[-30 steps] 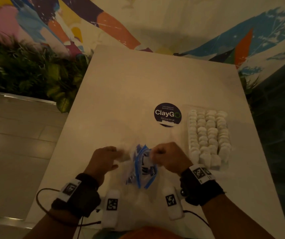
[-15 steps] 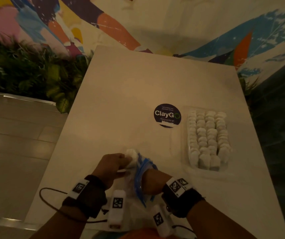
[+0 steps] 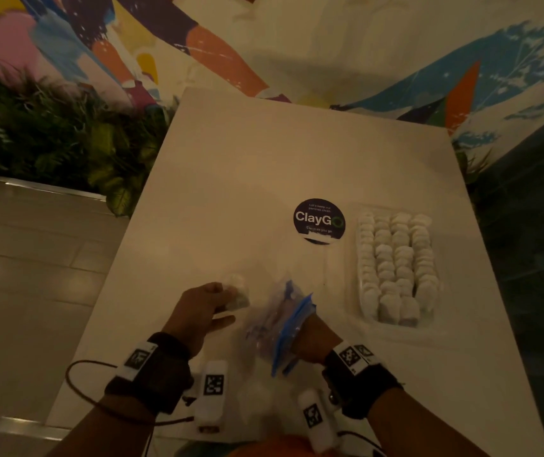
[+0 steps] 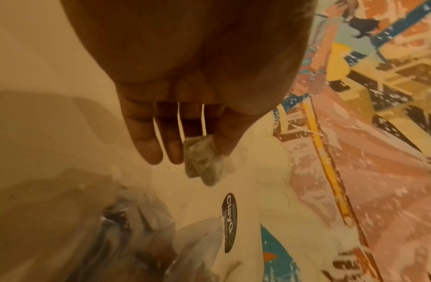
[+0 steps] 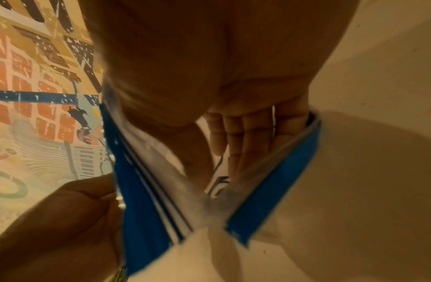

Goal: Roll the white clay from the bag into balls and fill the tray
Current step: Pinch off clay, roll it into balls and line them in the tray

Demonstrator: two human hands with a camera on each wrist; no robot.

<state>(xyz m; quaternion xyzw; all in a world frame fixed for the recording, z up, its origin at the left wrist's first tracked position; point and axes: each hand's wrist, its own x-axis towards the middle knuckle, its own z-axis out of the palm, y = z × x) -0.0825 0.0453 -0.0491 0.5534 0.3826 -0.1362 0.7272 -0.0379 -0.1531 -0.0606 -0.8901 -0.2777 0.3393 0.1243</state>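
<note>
My left hand (image 3: 221, 301) pinches a rough lump of white clay (image 3: 237, 293) between thumb and fingers, just left of the clear zip bag (image 3: 277, 321); the other fingers (image 4: 149, 148) stay straight beside the lump (image 4: 202, 164). My right hand (image 5: 221, 152) is inside the bag up to the wrist, its fingers fairly straight, with the blue zip strip (image 5: 142, 190) around it. I see nothing held in it. The clear tray (image 3: 354, 265) at the right holds several rows of white clay balls (image 3: 395, 258).
A round black ClayGo sticker (image 3: 319, 221) sits on the white table (image 3: 264, 159) between the bag and the tray. Green plants (image 3: 49, 143) and a tiled floor lie past the table's left edge. A painted wall stands behind.
Both hands first held the bag's mouth apart. Then my right hand went into the bag, and my left hand drew away to the left with the clay lump.
</note>
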